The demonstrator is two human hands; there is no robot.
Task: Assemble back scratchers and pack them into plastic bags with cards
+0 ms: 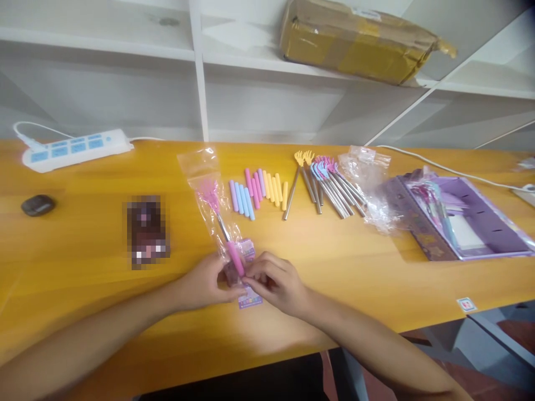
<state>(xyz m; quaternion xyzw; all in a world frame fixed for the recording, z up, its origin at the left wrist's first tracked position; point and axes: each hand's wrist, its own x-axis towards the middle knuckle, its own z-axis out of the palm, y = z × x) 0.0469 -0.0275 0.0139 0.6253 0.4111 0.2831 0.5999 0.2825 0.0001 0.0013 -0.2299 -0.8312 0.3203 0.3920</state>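
Left hand half curled, thumb and fingers round the lower end of a clear bag, holding it from the left; right hand nearly closed, thumb and forefinger pinched at the same end, beside the scratcher's pink handle. Whether that pinch takes plastic alone or the handle too, cannot tell. Scratcher lies within the bag, pink claw away from the person, tilted leftward; bag's far end reaches toward the back of the table. Printed cards show around the hands, partly hidden. Both hands sit well in from the front edge, a broad strip of wood between. Ahead, just right of the bag: tubes in blue, pink, purple and yellow, then steel rods with coloured claws, near the back edge, loose plastic touching their right side. Between right hand and purple box, a wide run of wood; box stands open, bags inside, near the right end. Leftward, a pixelated item lies apart from the left hand, black case farther out, power strip along the back.
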